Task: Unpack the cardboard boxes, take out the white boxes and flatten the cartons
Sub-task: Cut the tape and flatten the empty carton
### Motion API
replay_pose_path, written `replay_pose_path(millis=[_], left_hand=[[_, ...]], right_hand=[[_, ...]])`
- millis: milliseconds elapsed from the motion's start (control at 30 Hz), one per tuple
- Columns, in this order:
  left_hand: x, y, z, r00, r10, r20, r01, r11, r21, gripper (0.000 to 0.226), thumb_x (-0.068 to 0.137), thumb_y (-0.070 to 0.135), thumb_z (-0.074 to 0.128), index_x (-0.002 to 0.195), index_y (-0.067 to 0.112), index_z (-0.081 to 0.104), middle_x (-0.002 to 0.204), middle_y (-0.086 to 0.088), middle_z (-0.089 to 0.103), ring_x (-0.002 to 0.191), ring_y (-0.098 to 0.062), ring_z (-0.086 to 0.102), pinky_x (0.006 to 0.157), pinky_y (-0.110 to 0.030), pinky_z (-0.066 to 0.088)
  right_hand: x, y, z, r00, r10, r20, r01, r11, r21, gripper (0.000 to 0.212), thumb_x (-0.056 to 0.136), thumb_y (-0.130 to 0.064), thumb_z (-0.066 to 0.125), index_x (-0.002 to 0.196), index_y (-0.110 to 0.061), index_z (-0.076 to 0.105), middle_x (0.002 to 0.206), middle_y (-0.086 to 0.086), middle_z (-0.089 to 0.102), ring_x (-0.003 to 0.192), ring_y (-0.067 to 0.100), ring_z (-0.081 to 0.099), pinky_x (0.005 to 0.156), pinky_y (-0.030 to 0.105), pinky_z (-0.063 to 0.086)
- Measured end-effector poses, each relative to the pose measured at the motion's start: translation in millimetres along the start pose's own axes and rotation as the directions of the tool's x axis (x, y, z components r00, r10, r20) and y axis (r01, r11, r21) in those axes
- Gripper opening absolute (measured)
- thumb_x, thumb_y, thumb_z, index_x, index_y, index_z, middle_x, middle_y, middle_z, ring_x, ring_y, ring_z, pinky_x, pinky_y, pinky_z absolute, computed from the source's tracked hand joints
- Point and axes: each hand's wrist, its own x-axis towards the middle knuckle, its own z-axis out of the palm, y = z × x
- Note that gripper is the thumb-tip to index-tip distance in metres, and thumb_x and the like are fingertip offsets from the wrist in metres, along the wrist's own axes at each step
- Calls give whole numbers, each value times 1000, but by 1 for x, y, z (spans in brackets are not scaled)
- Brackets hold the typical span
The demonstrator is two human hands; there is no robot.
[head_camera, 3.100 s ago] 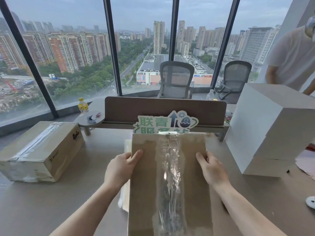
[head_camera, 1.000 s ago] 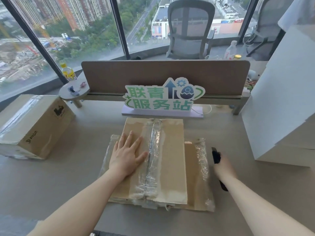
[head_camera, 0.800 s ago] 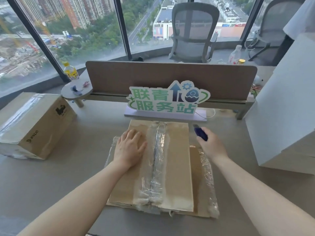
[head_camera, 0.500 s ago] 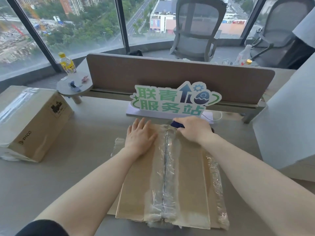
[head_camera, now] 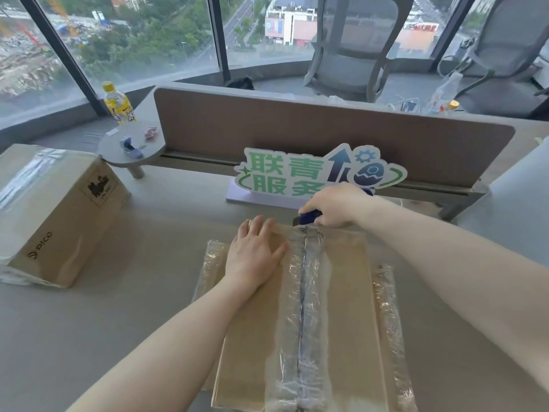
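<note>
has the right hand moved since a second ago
Yes. The right hand, gripping a blue knife, went from beside the carton's right edge to its far end, just in front of the green sign.

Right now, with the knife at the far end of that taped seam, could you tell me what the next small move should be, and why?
Probably draw the blue knife toward you along the taped seam. The right hand grips it at the seam's far end, the tape looks uncut, and the left hand presses flat on the carton, clear of the seam.

Bare grey desk lies open between my flattened brown carton and the sealed brown cardboard box. Ahead, the green-lettered standing sign and brown divider panel block my reach.
</note>
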Motion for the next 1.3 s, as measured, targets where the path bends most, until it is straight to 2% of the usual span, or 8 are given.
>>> replay_pose_path(millis=[333, 500, 733, 833, 933, 1033, 1133, 1300], left_hand=[[-1, 4, 2, 1000, -12, 3, 12, 997, 78, 63, 93, 67, 37, 145, 33, 31, 150, 8, 30, 133, -26, 34, 94, -41, 46], [-2, 7, -1, 1000, -15, 13, 14, 997, 76, 63, 94, 67, 36, 146, 32, 31, 151, 8, 28, 130, -27, 37, 92, -41, 46], [-3, 9, -4, 999, -30, 40, 28, 998, 58, 64, 94, 66, 36, 148, 31, 28, 153, 7, 25, 130, -27, 37, 91, -43, 47], [-3, 9, -7, 997, -34, 70, 33, 999, 11, 64, 96, 63, 36, 151, 33, 24, 160, 8, 16, 136, -28, 31, 96, -44, 45], [-9, 12, -19, 996, -32, 80, 38, 996, -86, 60, 99, 43, 45, 154, 33, 22, 164, 12, 1, 144, -31, 23, 104, -48, 41], [-28, 12, -29, 999, -13, 52, 18, 995, -98, 61, 96, 23, 48, 152, 30, 26, 164, 9, 4, 148, -26, 17, 109, -47, 34], [-58, -1, -28, 995, 55, 78, -54, 999, -8, 55, 100, 34, 46, 152, 29, 29, 165, 6, 8, 150, -21, 10, 117, -39, 19], [-106, -15, -24, 981, 115, 156, -128, 989, 76, 60, 100, 49, 43, 155, 34, 24, 165, 11, 0, 152, -15, -5, 121, -32, 7]], right_hand=[[-14, 14, 10, 998, -27, 50, 28, 1000, -1, 47, 97, -27, 48, 141, -45, 46, 135, -8, 58, 117, 21, 56, 86, 38, 52], [-27, 24, 15, 998, -14, 62, 14, 1000, -10, 47, 97, -26, 47, 140, -44, 48, 133, -9, 60, 112, 20, 58, 77, 31, 51], [-51, 36, 18, 994, 92, 51, -88, 993, -78, 36, 93, -28, 46, 127, -39, 54, 119, -5, 65, 103, 23, 61, 79, 39, 55], [-62, 15, 30, 946, 300, -123, -255, 923, 290, 34, 93, -30, 47, 126, -33, 51, 119, -1, 65, 104, 27, 60, 80, 38, 51], [-70, -19, 38, 922, 386, -35, -254, 670, 697, 25, 86, -14, 48, 110, -19, 51, 103, 6, 62, 93, 29, 57, 80, 39, 48], [-75, -49, 55, 927, 374, 15, -249, 587, 770, 17, 84, -8, 47, 99, -15, 52, 91, 7, 60, 82, 28, 54, 70, 35, 43], [-80, -67, 70, 891, 447, -80, -214, 567, 796, 16, 80, -4, 43, 72, -17, 37, 69, 3, 46, 65, 26, 41, 54, 34, 30], [-85, -84, 64, 863, 506, -6, -264, 459, 849, 21, 63, 1, 29, 70, -18, 26, 69, 5, 33, 54, 22, 28, 43, 28, 16]])
